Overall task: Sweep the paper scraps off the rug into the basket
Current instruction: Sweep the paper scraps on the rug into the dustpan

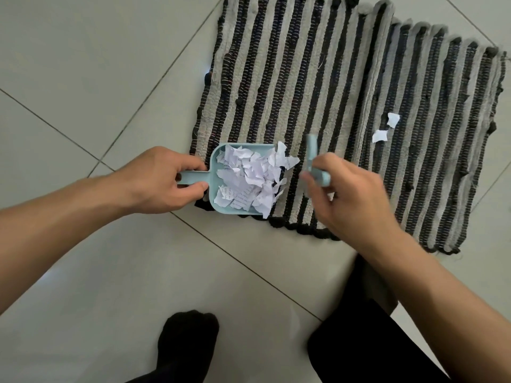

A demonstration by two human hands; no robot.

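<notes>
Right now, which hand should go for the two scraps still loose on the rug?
Right. The right hand already holds the brush and sits nearest the two loose scraps on the rug. The left hand is occupied gripping the full dustpan by its handle, farther away.

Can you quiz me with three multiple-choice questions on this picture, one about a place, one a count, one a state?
1. Where does the dustpan rest?
A. on the rug's near left corner
B. on bare tiles
C. in a basket

2. How many loose paper scraps lie apart on the rug?
A. none
B. two
C. six

3. What state is the dustpan in?
A. empty
B. upside down
C. heaped with paper

Answers: 1 A, its pan overlaps the rug corner, left hand on the handle. 2 B, two scraps lie right of the brush in the right hand. 3 C, torn paper fills it.
</notes>
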